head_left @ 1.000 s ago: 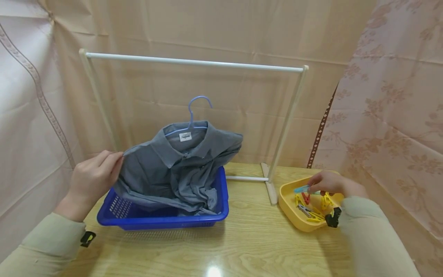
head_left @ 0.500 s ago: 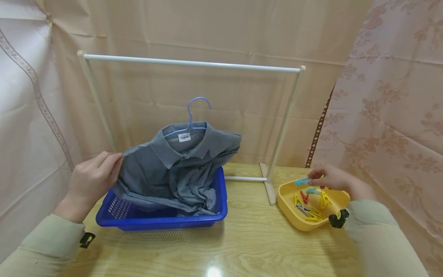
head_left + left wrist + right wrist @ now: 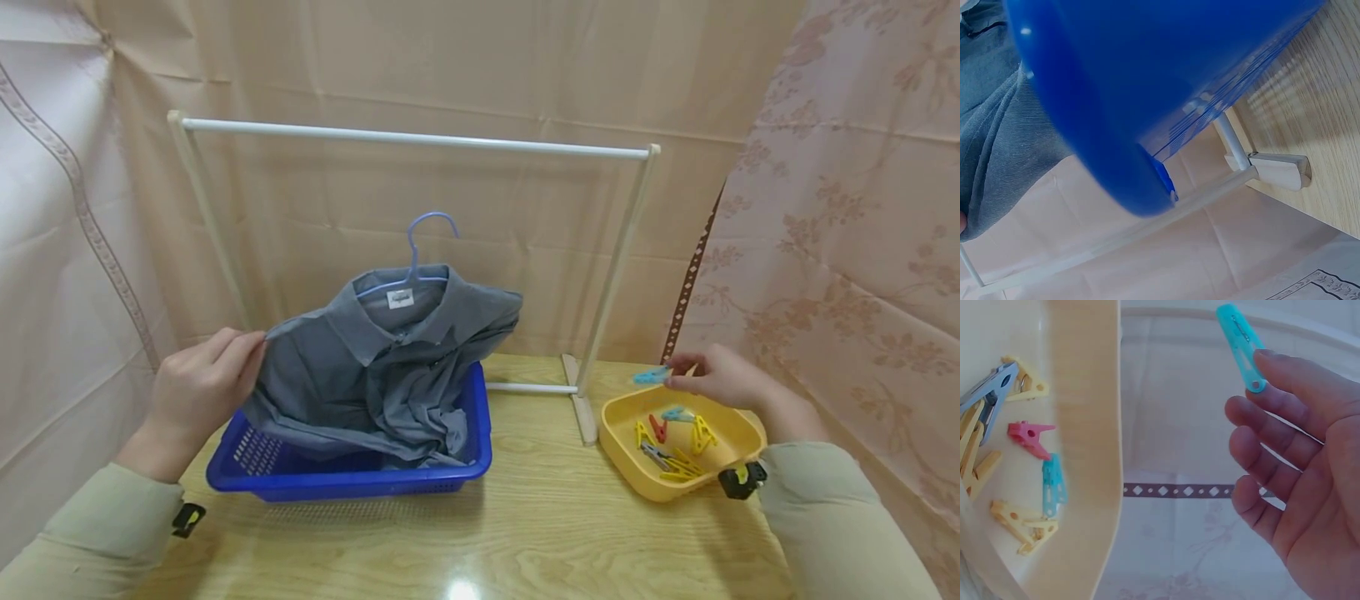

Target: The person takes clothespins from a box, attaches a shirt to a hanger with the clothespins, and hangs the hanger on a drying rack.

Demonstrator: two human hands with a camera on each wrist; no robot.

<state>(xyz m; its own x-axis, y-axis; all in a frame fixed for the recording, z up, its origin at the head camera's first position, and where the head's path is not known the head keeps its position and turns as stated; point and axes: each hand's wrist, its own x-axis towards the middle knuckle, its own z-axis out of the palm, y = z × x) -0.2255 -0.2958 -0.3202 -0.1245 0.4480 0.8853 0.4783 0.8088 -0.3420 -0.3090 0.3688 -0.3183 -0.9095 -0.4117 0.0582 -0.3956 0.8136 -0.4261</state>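
There are two turquoise clips (image 3: 650,377), one shirt (image 3: 341,358), one hanger (image 3: 415,252).

The shirt (image 3: 322,362) looks matt cloth, the basket (image 3: 360,482) and pinched clip (image 3: 649,377) smooth plastic, the tabletop (image 3: 540,500) glossy grained wood.

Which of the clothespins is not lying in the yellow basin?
The turquoise clothespin pinched in the right hand; the other turquoise one lies in the yellow basin with the rest.

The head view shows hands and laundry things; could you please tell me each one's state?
Rack: upright
Basket: upright
Hanger: not hooked on the rack
Shirt: rumpled, on the hanger, partly in the basket
Bin: upright, open-topped
Held clip: light blue, clipped to nothing
Other clips: lying in the bin
Left hand: pinching the shirt
Right hand: pinching the held clip
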